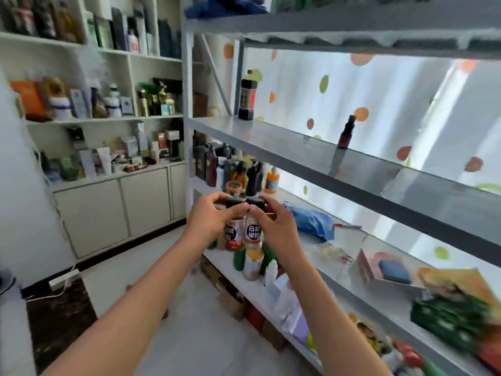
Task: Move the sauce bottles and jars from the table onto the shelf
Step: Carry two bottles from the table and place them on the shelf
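At the centre of the frame, the left hand (pixel 208 215) grips a black-capped spice jar with reddish contents (pixel 233 229), and the right hand (pixel 273 226) grips a black-capped jar of pale powder (pixel 252 232), side by side and touching. Upper right, a grey metal shelf (pixel 298 147) carries a tall dark sauce bottle with a red label (pixel 247 100) and a small dark red bottle (pixel 347 132), well apart.

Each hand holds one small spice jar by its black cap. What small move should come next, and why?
Probably lift both jars up and forward toward the grey middle shelf. The left hand grips the reddish jar and the right hand the pale jar, side by side in the air; that shelf has open space.
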